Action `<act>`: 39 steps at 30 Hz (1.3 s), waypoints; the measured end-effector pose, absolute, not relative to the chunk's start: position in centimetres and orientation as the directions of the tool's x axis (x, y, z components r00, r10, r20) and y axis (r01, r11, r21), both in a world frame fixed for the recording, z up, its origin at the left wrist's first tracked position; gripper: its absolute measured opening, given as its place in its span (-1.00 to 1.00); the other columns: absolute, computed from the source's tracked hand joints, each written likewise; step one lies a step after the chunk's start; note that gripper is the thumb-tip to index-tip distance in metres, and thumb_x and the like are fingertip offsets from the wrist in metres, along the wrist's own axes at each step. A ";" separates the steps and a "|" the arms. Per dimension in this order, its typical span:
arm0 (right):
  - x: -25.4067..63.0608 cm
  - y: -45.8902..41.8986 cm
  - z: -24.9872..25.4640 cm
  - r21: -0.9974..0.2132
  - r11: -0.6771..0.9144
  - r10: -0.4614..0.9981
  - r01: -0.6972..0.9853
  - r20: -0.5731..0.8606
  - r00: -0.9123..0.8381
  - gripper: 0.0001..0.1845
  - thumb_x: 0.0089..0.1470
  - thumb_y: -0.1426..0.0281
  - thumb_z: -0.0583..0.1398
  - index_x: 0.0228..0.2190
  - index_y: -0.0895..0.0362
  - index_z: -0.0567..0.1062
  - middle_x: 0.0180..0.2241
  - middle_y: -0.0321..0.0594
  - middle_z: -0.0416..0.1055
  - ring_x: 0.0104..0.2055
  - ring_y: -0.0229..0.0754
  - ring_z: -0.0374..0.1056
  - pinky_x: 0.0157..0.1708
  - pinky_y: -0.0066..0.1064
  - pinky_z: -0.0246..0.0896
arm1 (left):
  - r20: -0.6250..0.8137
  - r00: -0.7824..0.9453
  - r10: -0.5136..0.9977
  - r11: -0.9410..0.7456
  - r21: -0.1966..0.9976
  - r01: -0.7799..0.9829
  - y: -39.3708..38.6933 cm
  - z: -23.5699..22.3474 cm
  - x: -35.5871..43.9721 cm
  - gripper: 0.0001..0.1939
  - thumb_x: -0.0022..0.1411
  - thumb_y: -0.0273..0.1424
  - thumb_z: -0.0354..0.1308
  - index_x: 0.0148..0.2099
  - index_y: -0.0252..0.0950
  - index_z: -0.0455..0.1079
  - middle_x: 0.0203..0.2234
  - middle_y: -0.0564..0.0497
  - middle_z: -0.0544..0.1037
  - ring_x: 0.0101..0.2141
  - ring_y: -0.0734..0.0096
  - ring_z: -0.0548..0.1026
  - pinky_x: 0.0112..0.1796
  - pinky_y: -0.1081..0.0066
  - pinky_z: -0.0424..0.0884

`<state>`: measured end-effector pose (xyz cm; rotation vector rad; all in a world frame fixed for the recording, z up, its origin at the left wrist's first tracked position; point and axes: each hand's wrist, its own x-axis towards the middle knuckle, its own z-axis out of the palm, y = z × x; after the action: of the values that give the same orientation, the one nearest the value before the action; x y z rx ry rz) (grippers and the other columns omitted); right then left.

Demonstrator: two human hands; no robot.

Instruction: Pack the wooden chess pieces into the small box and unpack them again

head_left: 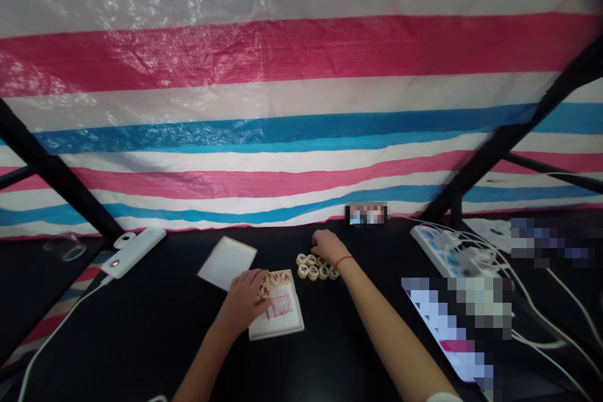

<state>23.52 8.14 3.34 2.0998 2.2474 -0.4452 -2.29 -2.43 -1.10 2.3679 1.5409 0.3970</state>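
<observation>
My left hand (245, 301) is curled over the left side of an open white box (292, 326), its thumb and fingers around round xiangqi pieces (264, 293) with red characters. More red-marked xiangqi pieces (280, 277) lie along the box's far edge. Pink line marks show on the box floor. Beyond two rows of black-marked xiangqi pieces (313, 272) on the black table, my right hand (328, 245) is bent with its fingers closed downward. Its fingertips are hidden, so I cannot tell what they hold. A box lid (228, 264) lies behind my left hand.
A phone (366, 214) stands at the back of the black table (155, 320). To the right are a power strip (431, 251) with tangled white cables and a blurred-out screen. A white device (136, 252) with a cable lies left. Striped sheeting (264, 182) hangs behind.
</observation>
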 end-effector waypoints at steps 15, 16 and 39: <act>23.4 7.0 4.4 -0.270 0.063 0.987 0.961 -0.123 -0.099 -0.83 -0.01 0.44 0.23 -0.35 0.21 0.60 -0.29 0.03 0.55 -0.21 -0.02 0.47 -0.32 -0.41 0.19 | 0.155 0.381 0.912 -0.411 0.332 0.849 -2.6 -2.3 -2.6 -0.40 0.08 -0.37 0.22 0.19 -0.17 0.26 0.14 -0.13 0.36 0.13 0.03 0.29 0.09 0.10 0.25; 23.1 6.5 4.8 -0.301 0.085 0.988 0.950 -0.099 -0.119 -0.82 0.03 0.40 0.21 -0.34 0.20 0.60 -0.30 -0.01 0.55 -0.22 -0.06 0.46 -0.31 -0.42 0.19 | 0.206 0.370 0.906 -0.419 0.315 0.851 -2.7 -2.3 -2.6 -0.35 0.05 -0.34 0.26 0.21 -0.17 0.25 0.18 -0.14 0.30 0.17 -0.03 0.23 0.11 0.04 0.20; 19.9 0.2 -1.2 -0.993 0.025 1.000 -0.117 0.026 -0.004 -0.57 -0.09 0.07 0.29 -0.30 0.15 0.60 -0.43 -0.15 0.53 -0.57 -0.34 0.18 -0.57 -0.47 0.08 | 0.496 0.198 0.846 -0.464 0.501 0.730 -3.6 -0.1 -1.2 -0.89 0.23 -0.37 0.14 -0.20 -0.20 0.47 -0.24 -0.04 0.57 -0.20 0.27 0.52 -0.14 0.23 0.42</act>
<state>19.86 0.24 -1.15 2.3298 2.4095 -2.6405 -1.16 -3.64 -0.08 2.3068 1.5331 1.1186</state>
